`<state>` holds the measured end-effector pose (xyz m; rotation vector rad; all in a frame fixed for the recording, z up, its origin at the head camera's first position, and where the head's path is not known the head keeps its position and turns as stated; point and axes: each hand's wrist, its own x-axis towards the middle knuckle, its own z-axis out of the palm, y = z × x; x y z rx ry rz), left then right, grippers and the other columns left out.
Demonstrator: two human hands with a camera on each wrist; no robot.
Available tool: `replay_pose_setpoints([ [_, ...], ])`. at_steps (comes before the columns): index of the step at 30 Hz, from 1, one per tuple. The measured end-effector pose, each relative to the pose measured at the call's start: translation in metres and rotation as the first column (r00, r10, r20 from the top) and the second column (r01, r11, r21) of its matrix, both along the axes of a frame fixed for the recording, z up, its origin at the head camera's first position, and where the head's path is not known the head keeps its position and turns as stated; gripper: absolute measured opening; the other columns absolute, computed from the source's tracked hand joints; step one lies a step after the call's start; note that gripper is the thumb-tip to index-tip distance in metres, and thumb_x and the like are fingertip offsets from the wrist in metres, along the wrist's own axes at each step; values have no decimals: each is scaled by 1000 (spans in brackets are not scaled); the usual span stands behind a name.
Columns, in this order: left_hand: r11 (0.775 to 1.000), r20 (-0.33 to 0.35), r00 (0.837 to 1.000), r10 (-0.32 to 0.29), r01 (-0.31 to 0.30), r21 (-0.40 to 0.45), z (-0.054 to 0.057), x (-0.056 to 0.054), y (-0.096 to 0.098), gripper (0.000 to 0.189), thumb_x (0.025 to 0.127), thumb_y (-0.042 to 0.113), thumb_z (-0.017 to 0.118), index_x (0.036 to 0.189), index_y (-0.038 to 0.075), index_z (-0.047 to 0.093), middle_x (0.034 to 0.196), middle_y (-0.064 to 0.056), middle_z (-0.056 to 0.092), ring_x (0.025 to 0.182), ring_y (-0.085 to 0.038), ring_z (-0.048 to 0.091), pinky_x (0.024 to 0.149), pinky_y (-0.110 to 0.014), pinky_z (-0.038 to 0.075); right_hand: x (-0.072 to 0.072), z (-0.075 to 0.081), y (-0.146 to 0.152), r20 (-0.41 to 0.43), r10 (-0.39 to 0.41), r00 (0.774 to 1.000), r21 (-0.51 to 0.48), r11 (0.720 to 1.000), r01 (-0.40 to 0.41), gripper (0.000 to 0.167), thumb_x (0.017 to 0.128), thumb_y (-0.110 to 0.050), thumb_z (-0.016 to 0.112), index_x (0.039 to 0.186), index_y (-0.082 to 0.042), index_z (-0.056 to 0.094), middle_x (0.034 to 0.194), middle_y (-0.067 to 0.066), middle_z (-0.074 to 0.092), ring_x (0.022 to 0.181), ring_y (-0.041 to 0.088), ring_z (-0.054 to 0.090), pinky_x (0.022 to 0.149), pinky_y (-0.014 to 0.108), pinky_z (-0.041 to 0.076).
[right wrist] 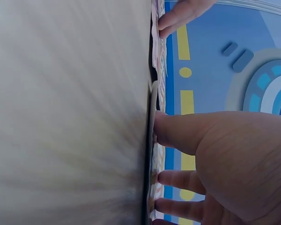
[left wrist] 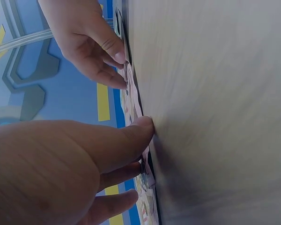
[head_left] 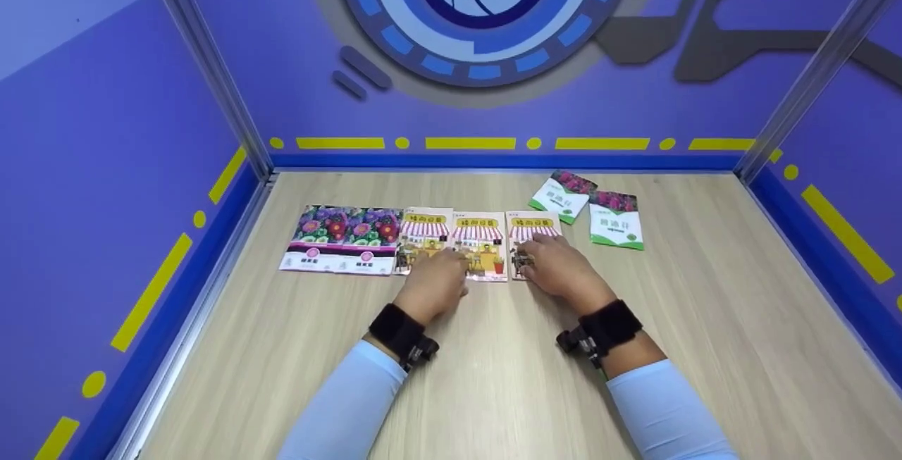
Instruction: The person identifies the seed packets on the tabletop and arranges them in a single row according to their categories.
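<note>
Three packets with a striped-awning shop picture lie side by side in the head view. My left hand [head_left: 435,280] rests over the lower part of the left shop packet [head_left: 427,229] and reaches the edge of the middle shop packet [head_left: 479,234]. In the left wrist view its thumb [left wrist: 141,129] touches the near edge, fingers spread apart. My right hand [head_left: 560,268] lies on the right shop packet [head_left: 533,224]; in the right wrist view its fingertips [right wrist: 165,177] press on the top and the thumb touches near the edge. A narrow gap separates the middle and right packets.
Two packets with a purple and red flower print [head_left: 338,241] adjoin the row's left end. Behind and right of the right hand lie two green-and-white packets [head_left: 562,196], one tilted. The wooden table [head_left: 493,375] is bounded by blue-purple walls [head_left: 451,118].
</note>
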<state>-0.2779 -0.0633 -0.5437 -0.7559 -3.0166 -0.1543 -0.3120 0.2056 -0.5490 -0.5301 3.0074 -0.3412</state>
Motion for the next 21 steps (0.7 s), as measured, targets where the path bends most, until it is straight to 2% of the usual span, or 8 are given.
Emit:
replay_pose_setpoints([
  [15,1000,-13,1000,-2,1,-8,2,1,0,29,100,31,85,125,15,82,141,-3,79,131,-27,73,110,-59,57,2,2,-1,-3,0,1000,22,1000,0,50,108,-28,72,154,-9,69,167,25,59,154,53,54,121,71,50],
  [21,1000,-10,1000,3,-3,-12,0,1,1,30,101,31,85,126,16,82,141,-2,79,132,-27,73,111,-59,57,2,4,2,5,0,1000,9,1000,-1,51,108,-32,74,153,-8,70,170,27,54,155,56,52,121,75,48],
])
